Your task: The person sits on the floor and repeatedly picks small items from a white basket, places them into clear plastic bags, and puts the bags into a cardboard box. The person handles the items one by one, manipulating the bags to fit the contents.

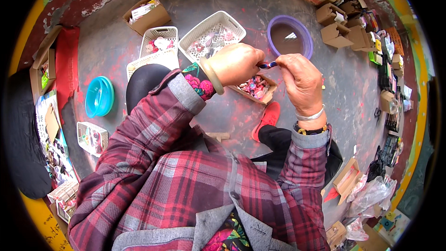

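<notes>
Both hands are raised over the floor, with a small dark blue strip with red and white bands stretched between them. My left hand is closed and grips its left end. At the other end, the thumb and fingertips of my right hand pinch it. Its exact kind is too small to make out. Just below the hands stands an open cardboard box of small pink, red and dark pieces. Behind my left hand, a white plastic basket contains pale pink pieces and clear bags.
A purple basin of murky water stands beyond my right hand. Smaller white baskets and a cardboard carton lie to the left, with teal basins farther out. Cardboard boxes and plastic bags line the right wall.
</notes>
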Action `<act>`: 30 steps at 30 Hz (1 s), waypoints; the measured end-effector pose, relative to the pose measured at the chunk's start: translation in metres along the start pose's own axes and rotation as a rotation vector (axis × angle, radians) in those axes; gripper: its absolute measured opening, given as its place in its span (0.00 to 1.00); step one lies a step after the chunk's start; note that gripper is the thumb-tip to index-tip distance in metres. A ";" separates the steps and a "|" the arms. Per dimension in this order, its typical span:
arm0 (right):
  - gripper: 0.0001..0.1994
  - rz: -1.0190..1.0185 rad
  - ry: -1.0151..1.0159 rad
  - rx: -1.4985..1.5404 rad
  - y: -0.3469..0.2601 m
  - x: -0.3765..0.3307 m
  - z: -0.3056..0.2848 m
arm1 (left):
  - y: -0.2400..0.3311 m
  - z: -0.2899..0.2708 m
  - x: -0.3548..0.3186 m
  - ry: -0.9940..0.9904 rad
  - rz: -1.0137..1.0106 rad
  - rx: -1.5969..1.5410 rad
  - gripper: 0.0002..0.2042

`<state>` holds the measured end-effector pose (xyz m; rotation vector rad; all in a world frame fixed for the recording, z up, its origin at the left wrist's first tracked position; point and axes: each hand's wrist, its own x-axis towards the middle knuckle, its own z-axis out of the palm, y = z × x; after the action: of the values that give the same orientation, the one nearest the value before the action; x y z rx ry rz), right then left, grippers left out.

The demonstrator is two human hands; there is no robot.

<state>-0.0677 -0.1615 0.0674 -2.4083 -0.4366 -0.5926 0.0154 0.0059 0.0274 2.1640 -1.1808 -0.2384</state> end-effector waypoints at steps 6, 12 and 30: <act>0.11 -0.024 -0.054 -0.053 0.004 -0.003 0.005 | -0.003 0.000 0.000 0.001 0.016 -0.022 0.06; 0.08 0.094 -0.089 -0.078 -0.004 -0.004 0.011 | -0.002 -0.003 0.000 -0.005 0.019 -0.047 0.06; 0.07 -0.021 -0.067 -0.206 -0.004 -0.001 0.012 | -0.011 0.004 0.006 -0.051 -0.132 -0.666 0.05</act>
<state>-0.0666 -0.1514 0.0597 -2.6291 -0.4483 -0.5930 0.0246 0.0032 0.0184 1.6468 -0.8244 -0.6478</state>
